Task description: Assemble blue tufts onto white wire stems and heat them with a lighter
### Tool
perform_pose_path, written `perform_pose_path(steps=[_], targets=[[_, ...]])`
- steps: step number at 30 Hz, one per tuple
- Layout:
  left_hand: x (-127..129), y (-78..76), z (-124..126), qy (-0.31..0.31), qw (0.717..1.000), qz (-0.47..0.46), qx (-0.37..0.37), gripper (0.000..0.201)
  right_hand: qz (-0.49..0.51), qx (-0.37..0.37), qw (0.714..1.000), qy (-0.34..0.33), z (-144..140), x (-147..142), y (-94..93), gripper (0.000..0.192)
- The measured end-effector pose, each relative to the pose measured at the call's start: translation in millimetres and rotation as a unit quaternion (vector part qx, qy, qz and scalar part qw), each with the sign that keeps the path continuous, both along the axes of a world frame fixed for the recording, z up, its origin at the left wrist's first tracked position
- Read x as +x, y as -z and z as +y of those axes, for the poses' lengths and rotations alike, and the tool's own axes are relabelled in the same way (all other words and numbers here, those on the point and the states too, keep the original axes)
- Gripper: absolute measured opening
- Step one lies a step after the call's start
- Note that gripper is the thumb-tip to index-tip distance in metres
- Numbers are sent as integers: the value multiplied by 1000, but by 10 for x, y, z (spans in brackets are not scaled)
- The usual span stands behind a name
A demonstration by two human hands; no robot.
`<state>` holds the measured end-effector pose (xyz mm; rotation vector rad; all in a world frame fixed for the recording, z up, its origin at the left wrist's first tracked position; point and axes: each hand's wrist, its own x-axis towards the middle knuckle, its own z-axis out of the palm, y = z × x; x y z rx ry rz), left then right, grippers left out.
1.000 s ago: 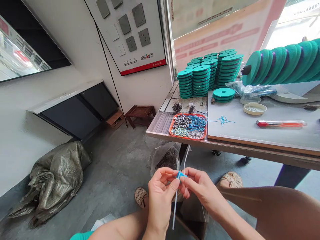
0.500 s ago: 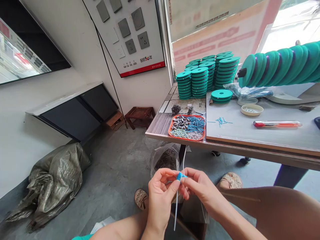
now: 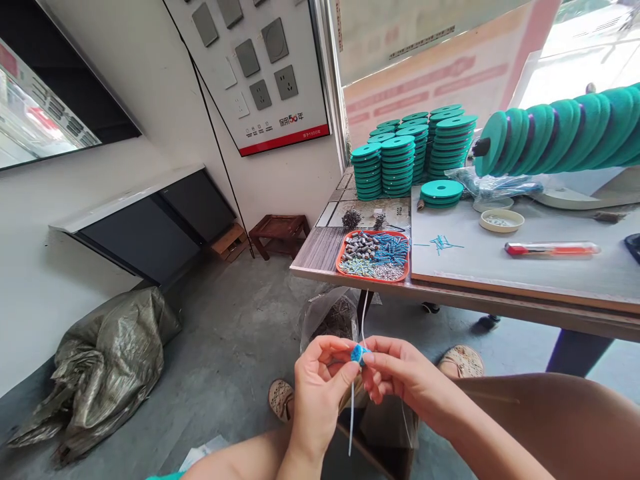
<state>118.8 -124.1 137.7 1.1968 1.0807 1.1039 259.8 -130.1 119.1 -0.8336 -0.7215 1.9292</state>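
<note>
A small blue piece (image 3: pixel 359 354), its exact kind too small to make out, is pinched between the fingertips of both hands above my lap. My left hand (image 3: pixel 323 383) grips it from the left with thumb and forefinger. From the right, my right hand (image 3: pixel 400 370) closes thumb and fingers on its other side. A thin white cord (image 3: pixel 351 420) hangs below the piece, and another length of white cord rises above it toward the table edge. Where the cord meets the blue piece is partly hidden by my fingers.
An orange tray (image 3: pixel 345 269) of sorted small parts sits at the table's (image 3: pixel 320 250) near corner. Behind are stacked green discs (image 3: pixel 397 163); further right lie a shallow dish (image 3: pixel 502 221) and a red-handled tool (image 3: pixel 550 249). A plastic bag (image 3: pixel 313 319) stands under the table edge.
The blue piece has turned slightly between my fingers, showing more of its face. My right fingers have shifted a little on it, and the upper cord leans more to the left.
</note>
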Motion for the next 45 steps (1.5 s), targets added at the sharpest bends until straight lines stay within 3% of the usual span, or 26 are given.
perform_pose_path(steps=[6,13,18,22,26,31,37,41,45], targets=[[-2,-32,12,1,1000,-7,-14,18,12,10,1000,4,-8,-1,-13,29],[-54,-65,59,65,995,-45,-57,25,12,-13,1000,0,-12,-2,4,27],[-93,-124,107,104,993,28,-47,22,40,-36,998,-7,-1,-18,18,25],[-95,-160,94,95,984,147,25,19,75,-52,996,-7,-5,-45,40,23],[-102,-134,53,86,955,247,139,25,103,-54,993,-15,-5,-64,53,20],[-94,-138,28,77,916,315,236,27,115,-57,991,-24,-26,-76,65,18],[-90,-177,31,62,880,362,300,27,96,-48,994,-22,-65,-105,77,22],[-61,-154,30,40,883,384,267,26,32,-45,998,14,-65,-151,98,34],[7,-100,18,-17,901,394,179,24,-14,-26,993,115,-56,-228,164,54]])
